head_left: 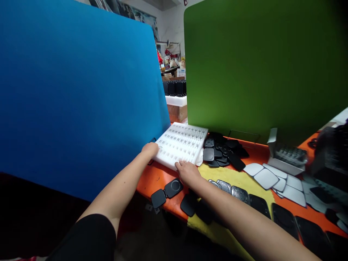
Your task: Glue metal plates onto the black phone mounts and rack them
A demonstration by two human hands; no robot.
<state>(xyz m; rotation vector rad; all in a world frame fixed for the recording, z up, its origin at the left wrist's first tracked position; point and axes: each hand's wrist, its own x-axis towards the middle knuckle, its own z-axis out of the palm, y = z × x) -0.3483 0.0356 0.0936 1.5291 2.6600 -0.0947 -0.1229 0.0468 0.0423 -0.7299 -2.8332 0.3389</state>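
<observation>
A white foam tray (181, 143) with rows of small slots lies at an angle on the orange table, between a blue panel and a green panel. My left hand (150, 149) is closed on its left edge, fingers partly hidden. At the near edge, my right hand (187, 173) grips the tray with bent fingers. Just below the tray rests a black folding pad (165, 192), opened out, with a ring on one half. Under my right forearm, several black square plates lie in a row on a yellow cloth (236, 176).
A tall blue panel (81, 94) stands at left, a green panel (258, 69) at back right. Black parts (223, 150) are heaped right of the tray. White-faced sheets (266, 177) and an open white box (288, 159) lie farther right on the orange table (154, 177).
</observation>
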